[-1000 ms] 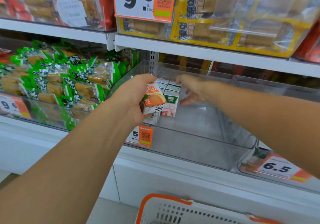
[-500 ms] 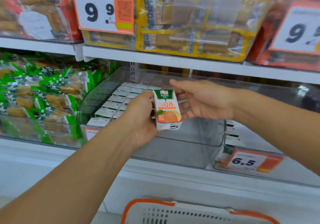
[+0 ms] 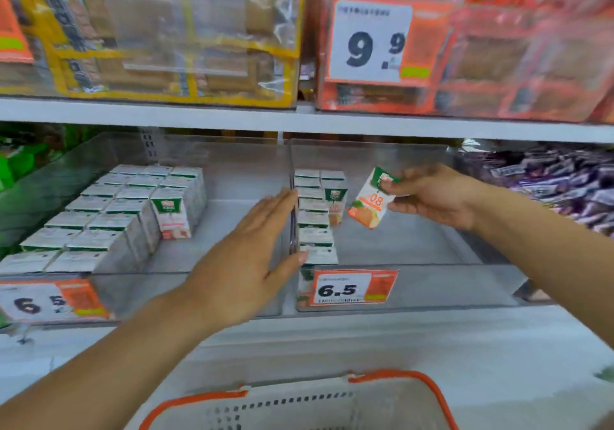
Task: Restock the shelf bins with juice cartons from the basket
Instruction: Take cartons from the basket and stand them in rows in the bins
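My right hand [image 3: 432,195] pinches a small orange juice carton [image 3: 370,200] by its green top, tilted, above the right clear bin [image 3: 432,293]. That bin holds a row of several cartons [image 3: 314,220] along its left wall. My left hand [image 3: 249,260] is flat with straight fingers, its fingertips against the divider between the two bins. The left clear bin [image 3: 199,290] holds several rows of white-and-green cartons [image 3: 109,213]. The white basket with an orange rim [image 3: 435,393] sits at the bottom edge; its contents are hidden.
Price tags reading 6.5 [image 3: 352,288] hang on both bin fronts. The upper shelf [image 3: 299,120] carries yellow and red snack packs with a 9.9 tag [image 3: 372,40]. Purple packets [image 3: 558,183] lie at the right, green packets [image 3: 20,160] at the left.
The carton passed from my left hand to my right hand, which carried it rightward over the right bin. My left hand opened flat. The view shifted to the right.
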